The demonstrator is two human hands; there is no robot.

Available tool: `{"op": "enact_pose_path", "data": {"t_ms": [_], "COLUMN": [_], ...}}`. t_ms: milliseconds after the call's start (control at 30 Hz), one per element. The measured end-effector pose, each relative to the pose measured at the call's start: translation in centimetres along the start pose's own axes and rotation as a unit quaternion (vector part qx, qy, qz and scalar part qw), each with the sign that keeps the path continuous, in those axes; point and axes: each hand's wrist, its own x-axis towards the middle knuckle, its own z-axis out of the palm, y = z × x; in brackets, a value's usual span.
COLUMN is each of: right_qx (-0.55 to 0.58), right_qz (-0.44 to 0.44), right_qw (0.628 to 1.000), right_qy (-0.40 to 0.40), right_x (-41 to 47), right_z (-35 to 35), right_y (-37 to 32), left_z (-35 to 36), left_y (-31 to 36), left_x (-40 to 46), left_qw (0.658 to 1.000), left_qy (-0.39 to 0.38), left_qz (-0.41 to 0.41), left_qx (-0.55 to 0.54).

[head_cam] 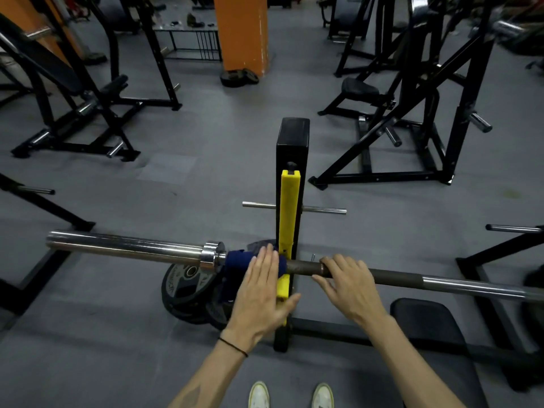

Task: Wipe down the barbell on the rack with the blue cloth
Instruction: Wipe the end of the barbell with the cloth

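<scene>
left hand flat on blue cloth, weight plates below

The gym is dim and evenly lit from overhead, with soft shadows on the grey floor. Glare streaks the chrome barbell sleeve. Wide-angle distortion bends the edges, and the far corners blur.

The single head-worn camera looked forward and steeply down from standing height, wide-angled, close above the barbell crossing from nine to three o'clock; the rack upright stood at twelve, shoes at six.
</scene>
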Motion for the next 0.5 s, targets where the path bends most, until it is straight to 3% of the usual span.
{"op": "enact_pose_path", "data": {"t_ms": [167,267,400,500], "right_qx": [-0.016,-0.022,-0.029,-0.031], "right_qz": [0.016,0.031,0.050,0.054], "right_qw": [0.999,0.998,0.997,0.996], "right_qy": [0.039,0.044,0.040,0.059], "right_x": [-1.7,-1.9,-1.5,-1.0], "right_z": [0.5,0.7,0.8,0.6], "right_y": [-0.7,-1.2,-1.6,-1.6], "left_z": [-1.1,-1.0,0.2,-0.2], "left_y": [-5.8,-4.3,1.0,-1.0], "left_x": [-1.1,-0.8,0.0,-0.6], "left_qw": [0.998,0.997,1.000,1.000], "left_qy": [0.029,0.014,-0.011,0.004], "left_qz": [-0.047,-0.078,-0.027,-0.006], "left_qx": [0.017,0.012,-0.004,0.005]}}
